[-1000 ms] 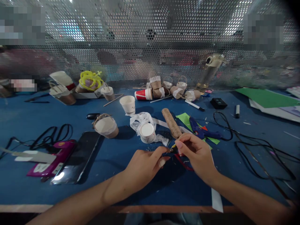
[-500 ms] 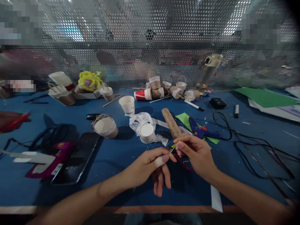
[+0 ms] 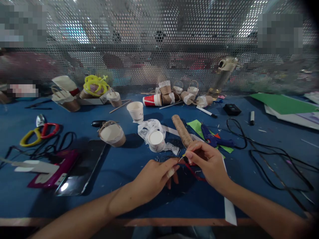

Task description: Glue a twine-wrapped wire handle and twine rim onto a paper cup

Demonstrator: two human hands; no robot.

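My left hand (image 3: 154,177) and my right hand (image 3: 209,162) meet over the blue table (image 3: 124,186), near its front edge. The right hand's thumb and fingers pinch a small thin piece with a yellow tip (image 3: 183,156). The left hand's fingers are curled and pinched toward the same spot; what they grip is too small to name. A thin red cord (image 3: 195,174) lies under the right hand. A roll of brown twine (image 3: 181,130) lies just beyond the hands. A white paper cup (image 3: 156,140) wrapped in clear plastic stands to its left.
A blue glue gun (image 3: 214,139) on green paper, with black cables (image 3: 269,159), lies to the right. A phone (image 3: 82,166), a pink case and red and yellow scissors (image 3: 40,132) are at the left. Paper cups and twine-wrapped baskets (image 3: 174,93) line the perforated metal screen at the back.
Red and yellow scissors now lie at the left, where a person's hand held something red half a second ago. My left fingers spread, then curled back into a pinch.
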